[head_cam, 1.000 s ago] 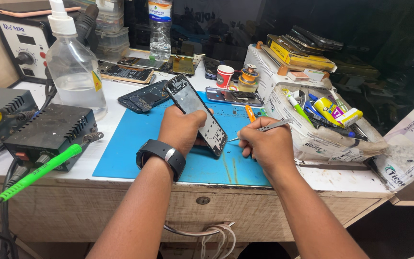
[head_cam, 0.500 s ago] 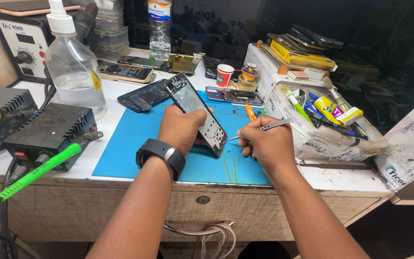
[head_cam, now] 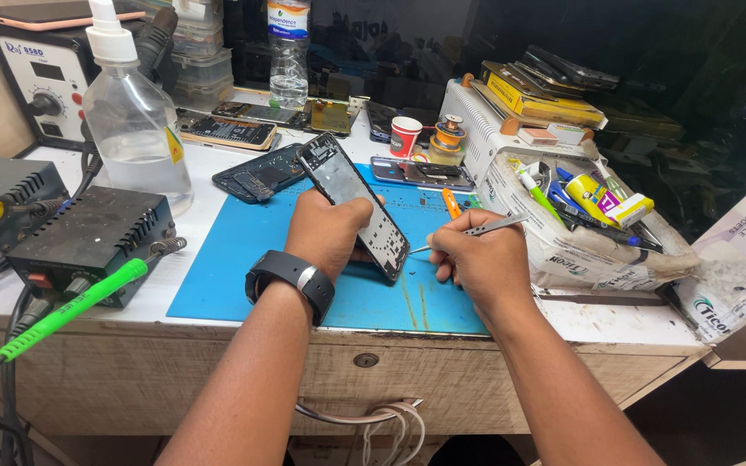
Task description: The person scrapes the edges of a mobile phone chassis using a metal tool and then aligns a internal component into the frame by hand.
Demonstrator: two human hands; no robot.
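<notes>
1. Two bare hands at work over blue repair mat [head_cam: 243, 250] on cluttered white workbench [head_cam: 209, 185].
2. Left hand [head_cam: 331, 229], black wristwatch [head_cam: 291, 280] on wrist, fingers closed around opened phone frame [head_cam: 354, 203]; frame held tilted, upper end raised toward back of bench, lower end close above mat.
3. Right hand [head_cam: 477, 263] pinched shut on metal tweezers [head_cam: 468, 233]; tip at lower edge of frame, contact too fine to confirm.
4. Progress, as judged: rear cover already off, internals exposed; separate dark phone part [head_cam: 256, 177] lying on mat behind. Tweezer work at lower edge under way; nothing visibly lifted out. Reassembly not begun.
5. Surroundings: clear dispenser bottle [head_cam: 135, 138] and black power unit [head_cam: 88, 242] at left, green-handled soldering iron [head_cam: 71, 306] jutting over front edge; small red-and-white cup [head_cam: 405, 135] behind; bag of tubes and tools [head_cam: 580, 224] at right.
</notes>
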